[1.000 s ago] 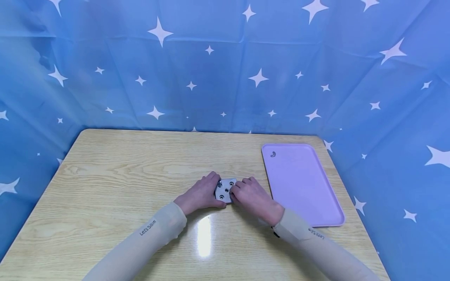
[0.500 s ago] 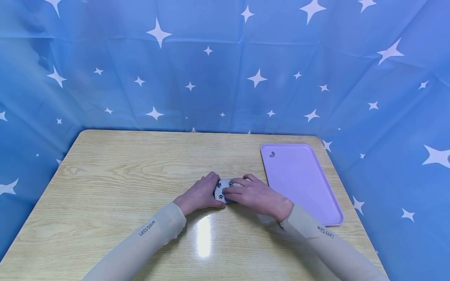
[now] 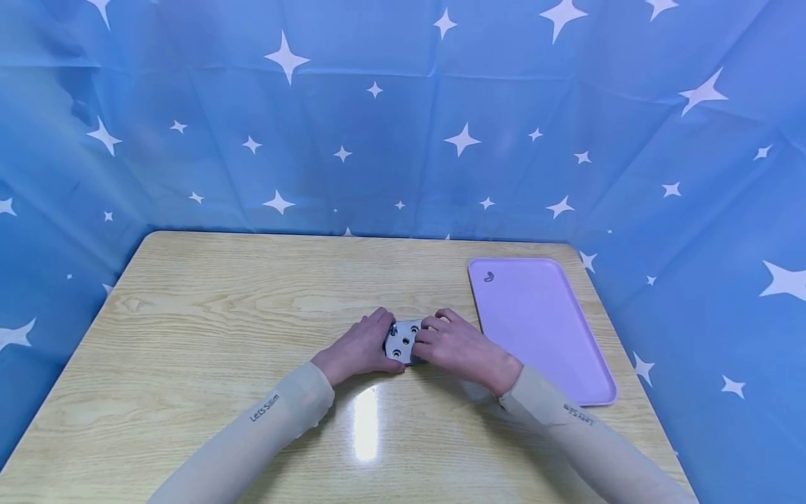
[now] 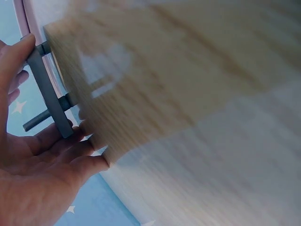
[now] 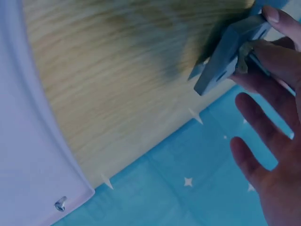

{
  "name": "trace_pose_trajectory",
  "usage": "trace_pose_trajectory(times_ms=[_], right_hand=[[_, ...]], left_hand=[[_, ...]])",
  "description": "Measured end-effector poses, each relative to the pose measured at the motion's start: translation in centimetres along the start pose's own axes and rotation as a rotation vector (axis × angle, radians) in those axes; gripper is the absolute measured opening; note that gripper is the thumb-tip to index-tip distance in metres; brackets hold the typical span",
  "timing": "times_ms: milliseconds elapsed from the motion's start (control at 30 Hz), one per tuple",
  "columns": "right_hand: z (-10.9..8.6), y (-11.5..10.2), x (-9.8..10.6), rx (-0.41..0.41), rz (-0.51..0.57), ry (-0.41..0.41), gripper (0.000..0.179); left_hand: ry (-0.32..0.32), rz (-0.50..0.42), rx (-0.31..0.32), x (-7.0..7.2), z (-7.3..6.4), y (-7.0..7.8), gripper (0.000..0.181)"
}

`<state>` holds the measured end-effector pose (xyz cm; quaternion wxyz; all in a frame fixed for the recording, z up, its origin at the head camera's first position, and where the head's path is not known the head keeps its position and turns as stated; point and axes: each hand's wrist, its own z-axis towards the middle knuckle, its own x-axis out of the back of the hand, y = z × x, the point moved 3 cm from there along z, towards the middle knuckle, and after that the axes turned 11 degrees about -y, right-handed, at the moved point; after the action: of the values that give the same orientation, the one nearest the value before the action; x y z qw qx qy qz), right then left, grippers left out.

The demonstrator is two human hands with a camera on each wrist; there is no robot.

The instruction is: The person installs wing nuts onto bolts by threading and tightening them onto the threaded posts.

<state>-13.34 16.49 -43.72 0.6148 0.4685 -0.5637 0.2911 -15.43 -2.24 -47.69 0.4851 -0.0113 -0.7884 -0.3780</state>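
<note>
A grey metal plate [image 3: 400,342] with several round holes stands near the table's middle. My left hand [image 3: 364,344] grips its left side between thumb and fingers. In the left wrist view the plate [image 4: 48,89] appears edge-on, a threaded stud [image 4: 37,121] sticking out of one face and short posts out of the other. At the plate's right side is my right hand [image 3: 456,348], fingers bent. The right wrist view shows its thumb and forefinger pinching a small curved metal piece [image 5: 243,57] against the plate's face, with the other fingers spread away.
A purple tray [image 3: 541,329] lies to the right of my right hand, with a small curved dark piece [image 3: 488,277] in its far left corner. The wooden table [image 3: 252,294] ends at a blue star-patterned curtain [image 3: 403,140] behind and on both sides.
My right fingers reached left across the plate half a second ago and have since drawn back to its right side, uncovering the holes. My left hand and the plate stay in place.
</note>
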Motion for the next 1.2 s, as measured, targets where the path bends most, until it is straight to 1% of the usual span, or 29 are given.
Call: trace_pose_trajectory(times_ms=[133, 267, 367, 433, 533, 633, 667, 733, 800, 867, 933, 1033, 1067, 1133, 1200], right_hand=[[0.2, -0.2, -0.3, -0.053, 0.006, 0.03, 0.013], [0.5, -0.6, -0.8, -0.13, -0.004, 0.047, 0.006], [0.7, -1.0, -1.2, -0.201, 0.013, 0.071, 0.008], [0.9, -1.3, -1.3, -0.257, 0.048, 0.092, 0.009], [1.1, -1.7, -1.3, -0.336, 0.105, 0.154, 0.014], [1.1, -1.9, -1.4, -0.384, 0.157, 0.179, 0.016], [1.1, -1.8, -1.4, -0.39, 0.168, 0.172, 0.016], [1.0, -1.6, -1.3, -0.396, 0.186, 0.127, 0.016], [0.7, -1.1, -0.9, -0.388, 0.2, 0.07, 0.023], [0.5, -0.6, -0.3, -0.344, 0.201, 0.019, 0.031], [0.2, -0.1, 0.3, -0.259, 0.179, -0.019, 0.036], [-0.2, 0.1, 0.8, -0.089, 0.1, -0.059, 0.039], [-0.3, 0.0, 0.8, -0.044, 0.074, -0.068, 0.04], [-0.5, -0.1, 0.7, 0.018, 0.023, -0.074, 0.039], [-0.5, -0.3, 0.5, 0.04, -0.005, -0.076, 0.035]], left_hand=[[-0.004, -0.003, -0.001, 0.1, 0.0, 0.1, 0.067], [-0.005, 0.006, 0.0, 0.1, 0.0, 0.3, 0.067], [-0.002, 0.009, -0.003, 0.1, 0.0, 0.3, 0.068], [0.002, 0.01, -0.008, 0.1, 0.0, 0.3, 0.068], [0.011, 0.011, -0.014, 0.1, 0.0, 0.3, 0.068], [0.011, 0.013, -0.014, 0.0, 0.0, 0.2, 0.068], [0.011, 0.013, -0.014, 0.0, 0.0, 0.2, 0.068], [0.009, 0.013, -0.017, 0.0, 0.0, 0.2, 0.068], [0.005, 0.012, -0.017, -0.1, 0.0, 0.1, 0.068], [0.011, 0.014, -0.024, -0.1, -0.1, 0.1, 0.067], [0.01, 0.018, -0.024, 0.0, -0.1, 0.1, 0.067], [0.011, 0.023, -0.027, -0.1, -0.1, 0.0, 0.067], [0.008, 0.022, -0.025, -0.1, -0.1, 0.0, 0.067], [0.007, 0.024, -0.02, -0.1, 0.0, 0.0, 0.069], [0.004, 0.02, -0.015, -0.1, 0.0, 0.0, 0.069]])
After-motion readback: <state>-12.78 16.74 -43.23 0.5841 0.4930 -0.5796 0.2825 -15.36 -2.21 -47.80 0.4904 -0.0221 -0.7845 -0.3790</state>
